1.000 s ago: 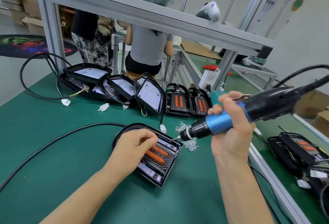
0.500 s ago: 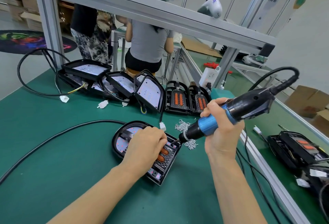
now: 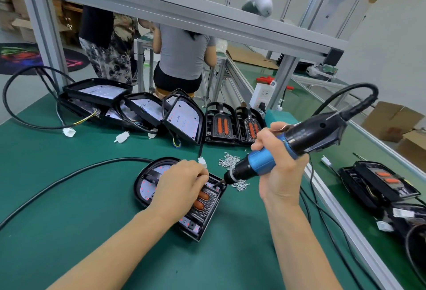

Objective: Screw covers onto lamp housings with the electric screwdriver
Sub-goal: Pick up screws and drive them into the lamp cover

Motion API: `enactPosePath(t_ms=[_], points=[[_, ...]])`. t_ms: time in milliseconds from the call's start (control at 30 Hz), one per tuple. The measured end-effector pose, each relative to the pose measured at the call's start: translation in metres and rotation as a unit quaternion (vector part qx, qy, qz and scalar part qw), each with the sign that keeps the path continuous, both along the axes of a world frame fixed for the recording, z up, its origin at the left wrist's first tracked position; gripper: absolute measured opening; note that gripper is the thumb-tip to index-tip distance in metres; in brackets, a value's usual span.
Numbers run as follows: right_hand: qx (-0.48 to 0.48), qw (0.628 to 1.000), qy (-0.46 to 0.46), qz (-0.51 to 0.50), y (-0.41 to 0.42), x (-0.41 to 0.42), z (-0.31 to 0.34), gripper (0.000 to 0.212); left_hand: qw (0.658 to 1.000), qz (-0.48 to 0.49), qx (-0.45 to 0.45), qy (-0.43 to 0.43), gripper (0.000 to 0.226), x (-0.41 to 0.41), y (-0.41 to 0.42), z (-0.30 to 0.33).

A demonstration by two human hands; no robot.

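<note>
A black lamp housing [image 3: 147, 188] lies flat on the green bench mat [image 3: 69, 197], close in front of you and a little left of centre. A ribbed cover [image 3: 202, 206] with two orange strips sits on its near half; the pale LED board shows at its rounded far end.

Your left hand [image 3: 182, 188] rests on top of the cover, fingers curled down and pressing it against the housing; whether the fingertips pinch a screw you cannot tell from here. Your right hand [image 3: 279, 174] is wrapped firmly round the blue grip of the electric screwdriver [image 3: 285, 149], which slants down to the left. Its bit meets the cover's far right corner, just beside your left fingertips.

By the look of it, you are driving a screw at that corner, so this cover is only partly fastened. The other corners are hidden or too small to judge.

A loose heap of screws [image 3: 230, 163] lies just beyond the screwdriver tip. Further back, two housings with orange-striped covers [image 3: 232, 128] stand leaning, apparently finished. To their left several open housings [image 3: 143, 110] with bare LED boards wait, so most of the work seems left. More covered units [image 3: 380, 186] lie on the right-hand bench.
</note>
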State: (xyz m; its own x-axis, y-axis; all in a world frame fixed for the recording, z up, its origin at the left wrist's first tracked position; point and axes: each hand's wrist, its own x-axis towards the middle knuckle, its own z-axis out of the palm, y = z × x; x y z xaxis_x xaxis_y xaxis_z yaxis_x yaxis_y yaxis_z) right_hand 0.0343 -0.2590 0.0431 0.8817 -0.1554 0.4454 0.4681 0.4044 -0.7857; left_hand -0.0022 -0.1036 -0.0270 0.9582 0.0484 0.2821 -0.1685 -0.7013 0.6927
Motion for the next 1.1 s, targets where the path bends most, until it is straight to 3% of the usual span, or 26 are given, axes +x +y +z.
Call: enactPosePath(t_ms=[100,200,500,733,933,1100], points=[[0.053,0.998,-0.002,-0.020,-0.011,-0.005,0.000,0.020,1.000,-0.001,-0.025,-0.004,0.015,0.014,-0.003,0.009],[0.106,0.993,-0.012,-0.056,-0.026,-0.006,0.005,0.020,0.996,0.004,0.085,-0.039,0.016,0.044,-0.011,0.017],[0.112,0.988,0.004,-0.105,-0.058,-0.004,0.004,0.020,0.943,-0.048,0.298,0.141,0.017,0.121,-0.056,0.010],[0.111,0.985,0.008,-0.130,-0.072,0.002,0.002,0.020,0.922,-0.024,0.362,0.138,0.032,0.131,-0.072,0.009],[0.118,0.987,0.015,-0.112,-0.067,0.002,0.002,0.019,0.927,-0.012,0.333,0.173,0.018,0.129,-0.070,0.010],[0.133,0.987,0.001,-0.095,-0.064,-0.002,0.011,0.018,0.982,-0.038,0.112,0.147,0.016,0.112,-0.051,0.027]])
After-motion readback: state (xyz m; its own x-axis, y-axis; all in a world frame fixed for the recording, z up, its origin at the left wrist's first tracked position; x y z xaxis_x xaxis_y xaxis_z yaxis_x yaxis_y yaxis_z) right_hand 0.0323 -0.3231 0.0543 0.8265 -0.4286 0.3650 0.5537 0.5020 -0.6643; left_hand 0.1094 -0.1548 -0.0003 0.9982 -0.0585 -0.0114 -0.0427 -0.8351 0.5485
